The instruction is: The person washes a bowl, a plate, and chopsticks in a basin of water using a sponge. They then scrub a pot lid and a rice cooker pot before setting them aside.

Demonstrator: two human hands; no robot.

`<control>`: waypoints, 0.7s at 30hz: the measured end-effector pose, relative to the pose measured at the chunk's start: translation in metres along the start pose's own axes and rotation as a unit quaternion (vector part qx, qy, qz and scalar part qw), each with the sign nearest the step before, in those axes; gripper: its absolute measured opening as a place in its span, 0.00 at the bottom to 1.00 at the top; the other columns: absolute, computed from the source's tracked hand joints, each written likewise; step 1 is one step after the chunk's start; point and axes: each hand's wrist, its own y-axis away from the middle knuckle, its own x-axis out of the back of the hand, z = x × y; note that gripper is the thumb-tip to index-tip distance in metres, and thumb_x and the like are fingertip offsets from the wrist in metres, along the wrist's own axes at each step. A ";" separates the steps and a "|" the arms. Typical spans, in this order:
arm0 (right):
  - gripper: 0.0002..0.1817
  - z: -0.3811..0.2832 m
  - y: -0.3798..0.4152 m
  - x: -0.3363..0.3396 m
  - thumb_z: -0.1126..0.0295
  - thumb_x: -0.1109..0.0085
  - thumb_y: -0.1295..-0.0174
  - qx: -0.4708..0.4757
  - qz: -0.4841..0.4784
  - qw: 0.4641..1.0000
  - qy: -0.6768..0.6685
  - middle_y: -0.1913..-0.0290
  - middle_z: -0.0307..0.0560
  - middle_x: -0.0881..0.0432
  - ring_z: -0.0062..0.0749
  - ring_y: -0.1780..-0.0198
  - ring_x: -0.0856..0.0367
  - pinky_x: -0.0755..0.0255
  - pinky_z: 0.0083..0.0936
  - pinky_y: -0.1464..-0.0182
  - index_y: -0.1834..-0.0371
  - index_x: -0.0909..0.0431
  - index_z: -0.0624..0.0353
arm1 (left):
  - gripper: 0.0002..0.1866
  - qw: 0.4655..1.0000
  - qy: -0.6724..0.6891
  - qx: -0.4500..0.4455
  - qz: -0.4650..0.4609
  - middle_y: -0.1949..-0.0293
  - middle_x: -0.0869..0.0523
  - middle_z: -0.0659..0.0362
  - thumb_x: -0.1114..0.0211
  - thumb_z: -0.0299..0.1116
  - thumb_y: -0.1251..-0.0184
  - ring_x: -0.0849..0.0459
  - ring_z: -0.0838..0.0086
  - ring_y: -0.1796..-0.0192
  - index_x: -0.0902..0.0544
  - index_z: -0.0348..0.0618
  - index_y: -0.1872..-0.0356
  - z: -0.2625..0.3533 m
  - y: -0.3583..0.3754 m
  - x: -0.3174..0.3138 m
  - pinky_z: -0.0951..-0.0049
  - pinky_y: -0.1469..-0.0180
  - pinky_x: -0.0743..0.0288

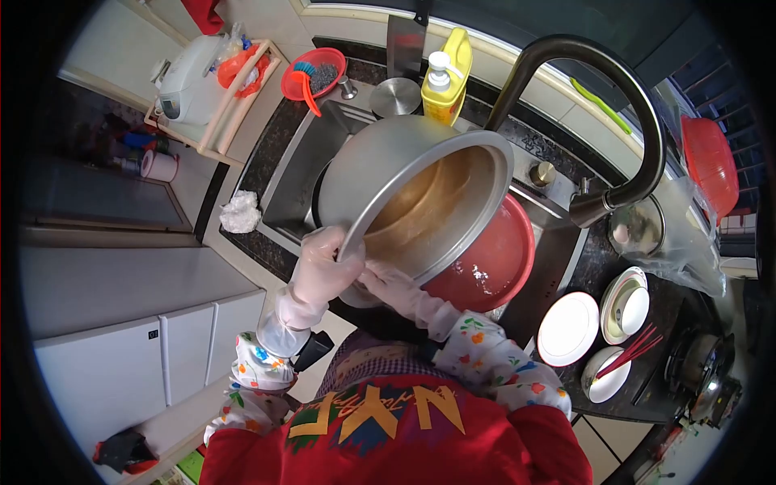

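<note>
A large grey metal pot (pixel 356 166) is tilted over the sink, its mouth facing right and toward me. Brownish liquid or residue shows inside it. My left hand (pixel 323 265), in a clear glove, is closed around the pot's near left rim. My right hand (pixel 392 289), also gloved, is at the near rim beside it, apparently gripping there; its fingers are mostly hidden. Beneath the pot's mouth, a red basin (pixel 517 242) with water sits in the sink (pixel 558 259).
Behind the sink are a yellow bottle (pixel 449 77) and a small red bowl (pixel 331 58) with scrubbers. A dark faucet (pixel 594 48) arches at right. White plates (pixel 568 328) and a bowl with red chopsticks (pixel 606 390) stand right. A white crumpled cloth (pixel 240 212) lies left.
</note>
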 end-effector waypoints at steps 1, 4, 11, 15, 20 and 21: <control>0.23 -0.001 0.006 0.009 0.60 0.63 0.28 0.046 -0.017 0.996 0.070 0.36 0.54 0.31 0.39 0.33 0.35 0.45 0.29 0.30 0.34 0.36 0.60 | 0.07 1.000 -0.021 -0.017 -0.012 0.83 0.28 0.66 0.37 0.22 0.47 0.31 0.85 0.77 0.25 0.39 0.81 0.000 -0.003 0.001 0.80 0.75 0.37; 0.23 0.114 -0.004 0.082 0.59 0.60 0.29 -0.028 0.020 0.998 -0.056 0.39 0.56 0.28 0.38 0.37 0.30 0.37 0.27 0.35 0.35 0.34 0.58 | 0.07 0.998 -0.045 -0.035 -0.020 0.83 0.29 0.66 0.38 0.20 0.48 0.32 0.86 0.78 0.26 0.39 0.81 0.006 -0.008 0.000 0.80 0.75 0.37; 0.23 -0.004 0.007 -0.005 0.70 0.52 0.34 -0.006 0.096 0.993 -0.069 0.39 0.47 0.29 0.28 0.38 0.31 0.40 0.26 0.33 0.35 0.35 0.63 | 0.08 0.996 -0.025 -0.080 -0.021 0.85 0.29 0.56 0.39 0.19 0.50 0.32 0.78 0.81 0.29 0.37 0.82 0.005 -0.018 -0.007 0.75 0.77 0.37; 0.25 0.010 0.019 0.026 0.67 0.50 0.33 0.071 0.076 0.994 -0.037 0.39 0.45 0.29 0.27 0.37 0.33 0.41 0.25 0.33 0.35 0.36 0.63 | 0.09 0.998 -0.039 -0.041 -0.033 0.85 0.30 0.57 0.39 0.20 0.49 0.33 0.79 0.80 0.29 0.36 0.82 0.019 -0.025 -0.008 0.75 0.77 0.37; 0.20 0.071 0.020 0.085 0.65 0.50 0.32 -0.124 0.184 0.968 0.119 0.44 0.49 0.25 0.35 0.43 0.27 0.35 0.29 0.37 0.40 0.32 0.60 | 0.09 0.997 -0.064 -0.037 -0.036 0.85 0.30 0.57 0.39 0.20 0.48 0.33 0.80 0.80 0.29 0.36 0.83 0.020 -0.030 -0.006 0.76 0.77 0.37; 0.19 0.074 0.016 0.076 0.65 0.50 0.32 -0.139 0.158 0.966 0.151 0.46 0.48 0.23 0.37 0.45 0.26 0.34 0.29 0.37 0.40 0.31 0.59 | 0.09 0.997 -0.058 -0.039 -0.034 0.85 0.30 0.57 0.39 0.20 0.48 0.33 0.81 0.80 0.29 0.36 0.83 0.020 -0.030 -0.007 0.76 0.77 0.37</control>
